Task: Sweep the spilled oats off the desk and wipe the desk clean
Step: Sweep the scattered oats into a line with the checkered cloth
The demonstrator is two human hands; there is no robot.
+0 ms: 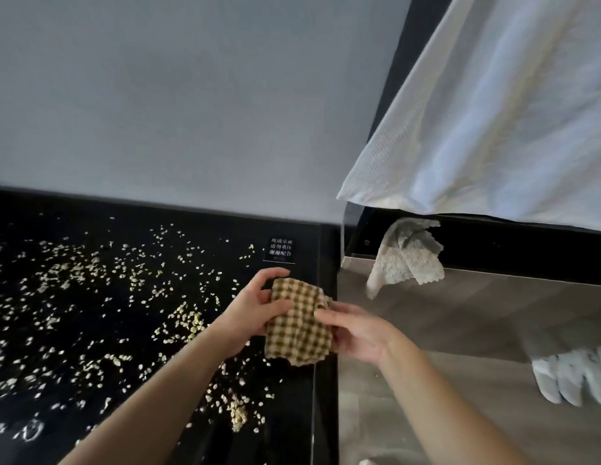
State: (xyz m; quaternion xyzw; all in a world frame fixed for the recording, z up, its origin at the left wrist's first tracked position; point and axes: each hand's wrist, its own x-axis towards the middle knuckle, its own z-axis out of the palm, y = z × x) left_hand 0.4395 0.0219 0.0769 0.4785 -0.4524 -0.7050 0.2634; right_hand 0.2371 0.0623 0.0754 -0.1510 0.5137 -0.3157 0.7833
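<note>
Black glossy desk [91,209] fills the lower left of the frame, and it's covered in spilled oats [91,297] (seriously, they're everywhere), thickest in a few clumps toward the middle and bottom. A small label with white characters [281,249] sits near the desk's right edge. Just below it, both hands meet over that right edge holding a brown-and-cream checked cloth [297,325]. Left hand [255,305] grips the cloth's left side, fingers curled over the top and thumb across the front. Right hand [356,333] pinches the right side, fingers closed on the fabric. The cloth is up off the desk, bunched between the two hands. Moving right, a pale textured rag [404,260] hangs over a dark ledge, and a big white sheet [493,112] drapes across the upper right. Something white and ribbed [574,377] pokes in at the lower right; can't tell what it is.
</note>
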